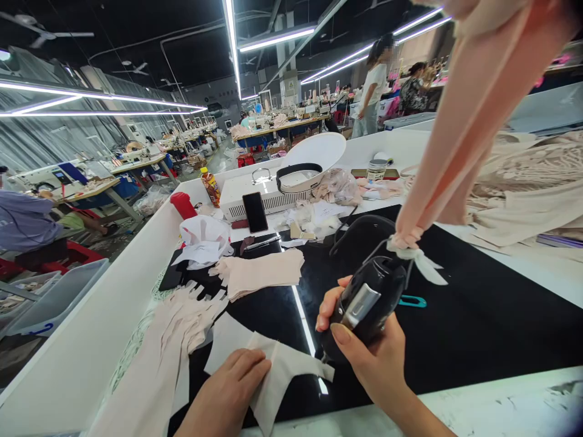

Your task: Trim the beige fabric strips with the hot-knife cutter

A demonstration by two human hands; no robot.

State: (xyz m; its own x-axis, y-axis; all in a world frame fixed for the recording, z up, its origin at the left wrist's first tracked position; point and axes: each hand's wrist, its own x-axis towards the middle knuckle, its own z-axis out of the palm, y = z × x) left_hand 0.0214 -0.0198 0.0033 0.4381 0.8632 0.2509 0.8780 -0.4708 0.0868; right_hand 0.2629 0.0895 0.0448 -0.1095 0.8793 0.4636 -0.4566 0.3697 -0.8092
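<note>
Left hand point(230, 388): laid palm-down on the pale cloth piece, fingers close together and gently bent, pressing from above; thumb grip underneath impossible to tell.
Right hand point(380, 364): wrapped around the black handheld tool point(359, 309), thumb along one side, fingertips curled around the other.
Pale cloth piece point(277, 385): spread on the black panel point(478, 321) toward the near edge of the table point(514, 397), left of centre, narrow end reaching right under the tool's lower tip; contact there too small to tell.
Peach fabric point(469, 133): hanging from above, gathered at the bottom beside the tool's top with a white tie point(428, 266).
Teal clip point(412, 301): lying on the panel just right of the tool.
Stacked cloth point(264, 276): set farther from the near edge, beyond the left hand.
Long cloth strips point(168, 346): heaped along the table's left edge.
Phone point(255, 212): propped upright against the white box point(239, 197), toward the far edge.
</note>
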